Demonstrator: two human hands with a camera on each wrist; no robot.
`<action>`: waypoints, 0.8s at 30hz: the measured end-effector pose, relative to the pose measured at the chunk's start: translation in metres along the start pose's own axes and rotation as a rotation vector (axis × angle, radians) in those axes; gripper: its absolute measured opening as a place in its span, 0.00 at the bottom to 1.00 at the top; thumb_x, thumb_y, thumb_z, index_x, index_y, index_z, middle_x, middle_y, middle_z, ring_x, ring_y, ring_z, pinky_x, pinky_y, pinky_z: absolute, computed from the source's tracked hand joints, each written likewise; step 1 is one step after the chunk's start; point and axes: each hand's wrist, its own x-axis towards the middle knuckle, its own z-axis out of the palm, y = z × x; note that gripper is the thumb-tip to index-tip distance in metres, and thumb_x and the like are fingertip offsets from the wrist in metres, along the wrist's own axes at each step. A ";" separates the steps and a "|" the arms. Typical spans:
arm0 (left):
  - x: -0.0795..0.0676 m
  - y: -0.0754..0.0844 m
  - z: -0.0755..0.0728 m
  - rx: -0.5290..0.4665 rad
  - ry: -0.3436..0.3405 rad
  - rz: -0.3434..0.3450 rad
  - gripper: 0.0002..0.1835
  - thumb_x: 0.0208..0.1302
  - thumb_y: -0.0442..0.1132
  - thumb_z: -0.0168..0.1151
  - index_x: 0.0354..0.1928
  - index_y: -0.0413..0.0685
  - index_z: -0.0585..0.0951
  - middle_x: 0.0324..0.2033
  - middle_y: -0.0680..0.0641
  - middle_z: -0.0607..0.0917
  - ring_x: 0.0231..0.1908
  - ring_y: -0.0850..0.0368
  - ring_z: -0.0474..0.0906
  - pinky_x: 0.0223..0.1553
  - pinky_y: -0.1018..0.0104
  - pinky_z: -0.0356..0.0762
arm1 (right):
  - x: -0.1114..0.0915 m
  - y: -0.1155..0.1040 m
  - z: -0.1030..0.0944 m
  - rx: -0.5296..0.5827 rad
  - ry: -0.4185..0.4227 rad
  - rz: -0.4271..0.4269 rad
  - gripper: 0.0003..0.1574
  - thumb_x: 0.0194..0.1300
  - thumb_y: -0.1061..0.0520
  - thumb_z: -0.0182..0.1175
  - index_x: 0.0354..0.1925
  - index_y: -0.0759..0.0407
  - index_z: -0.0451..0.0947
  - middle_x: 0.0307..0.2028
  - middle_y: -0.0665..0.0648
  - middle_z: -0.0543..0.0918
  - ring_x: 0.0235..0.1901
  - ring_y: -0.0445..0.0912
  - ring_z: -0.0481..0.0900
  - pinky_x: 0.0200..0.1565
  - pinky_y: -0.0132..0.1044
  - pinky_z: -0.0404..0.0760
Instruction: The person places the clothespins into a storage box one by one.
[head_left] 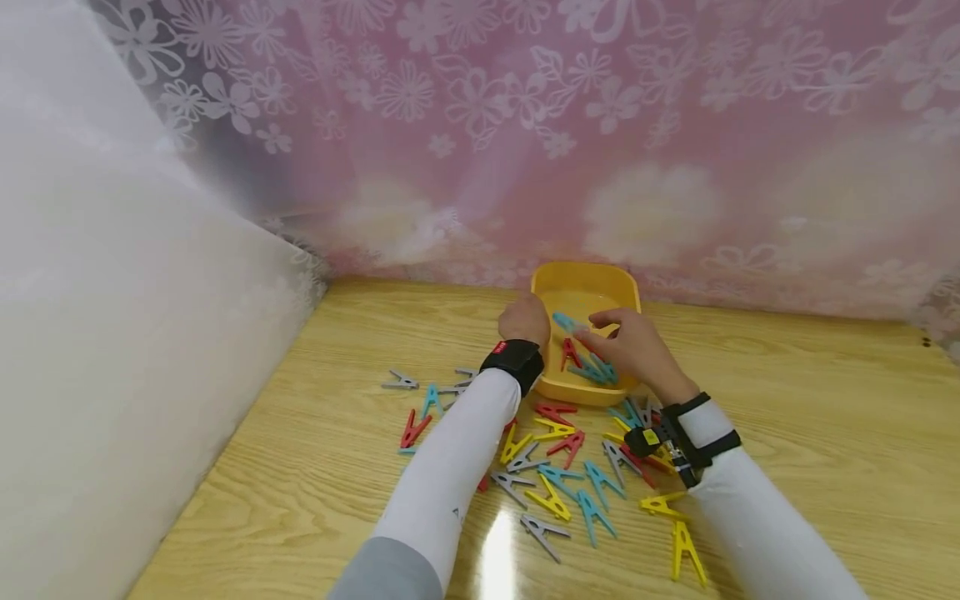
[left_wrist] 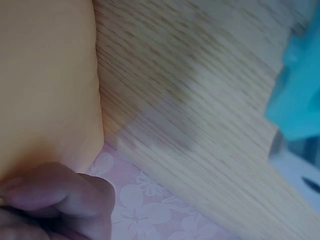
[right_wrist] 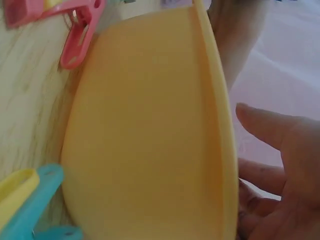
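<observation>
A yellow plastic basin (head_left: 588, 275) stands at the back of the table; several red and blue clothespins (head_left: 596, 369) lie in it. My left hand (head_left: 525, 319) grips the basin's left rim, its fingers curled against the wall in the left wrist view. Over the basin's right side is my right hand (head_left: 633, 342), thumb and fingers spread apart. A light-blue clothespin (head_left: 564, 322) appears just off its fingertips, above the basin floor; whether it touches them I cannot tell. In the right wrist view the spread hand (right_wrist: 280, 165) shows beyond the basin's rim, with nothing visible between thumb and fingers.
Loose clothespins in grey, yellow, red and blue, such as a yellow clothespin (head_left: 684, 550) and a grey clothespin (head_left: 543, 533), lie scattered on the wooden table (head_left: 300, 467) before the basin. A pink flowered curtain (head_left: 480, 167) hangs behind, a white sheet (head_left: 135, 275) at the left.
</observation>
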 end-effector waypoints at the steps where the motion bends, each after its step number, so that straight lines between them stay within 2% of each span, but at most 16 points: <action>1: -0.001 0.001 -0.001 0.003 -0.006 0.004 0.15 0.74 0.44 0.47 0.53 0.47 0.79 0.33 0.49 0.85 0.30 0.57 0.82 0.24 0.65 0.77 | -0.001 0.000 0.000 0.006 -0.018 0.002 0.35 0.66 0.41 0.58 0.58 0.68 0.73 0.55 0.66 0.75 0.40 0.55 0.76 0.38 0.45 0.77; 4: -0.004 0.003 -0.003 0.013 -0.013 0.015 0.16 0.74 0.45 0.47 0.55 0.46 0.77 0.32 0.49 0.85 0.29 0.57 0.82 0.23 0.66 0.76 | -0.005 0.003 -0.002 0.027 -0.023 -0.005 0.34 0.68 0.43 0.57 0.59 0.68 0.73 0.56 0.66 0.74 0.39 0.55 0.75 0.36 0.44 0.77; 8: -0.006 0.000 -0.006 0.016 0.001 0.014 0.15 0.74 0.44 0.48 0.54 0.46 0.78 0.30 0.49 0.85 0.28 0.57 0.82 0.21 0.66 0.76 | -0.012 0.008 -0.006 0.041 0.036 -0.015 0.30 0.70 0.43 0.54 0.58 0.65 0.74 0.52 0.64 0.76 0.38 0.54 0.76 0.34 0.42 0.75; 14: -0.004 -0.001 -0.004 0.007 -0.009 0.023 0.15 0.73 0.44 0.50 0.53 0.44 0.77 0.32 0.48 0.85 0.30 0.56 0.82 0.24 0.65 0.78 | -0.026 0.022 -0.020 0.029 0.113 0.003 0.27 0.72 0.44 0.52 0.56 0.63 0.75 0.49 0.63 0.78 0.40 0.54 0.76 0.34 0.42 0.75; 20: -0.001 -0.001 -0.001 -0.005 -0.013 0.034 0.15 0.73 0.43 0.49 0.53 0.43 0.77 0.32 0.47 0.85 0.29 0.55 0.82 0.25 0.64 0.78 | -0.043 0.042 -0.036 0.002 0.140 0.011 0.26 0.72 0.45 0.51 0.55 0.64 0.76 0.49 0.64 0.78 0.40 0.55 0.76 0.35 0.44 0.75; 24: -0.001 -0.001 -0.002 -0.016 -0.033 0.034 0.15 0.73 0.43 0.49 0.52 0.42 0.77 0.31 0.46 0.85 0.29 0.54 0.82 0.25 0.64 0.78 | -0.057 0.056 -0.046 -0.010 0.121 0.031 0.26 0.72 0.46 0.51 0.55 0.65 0.76 0.50 0.66 0.77 0.40 0.56 0.76 0.35 0.44 0.75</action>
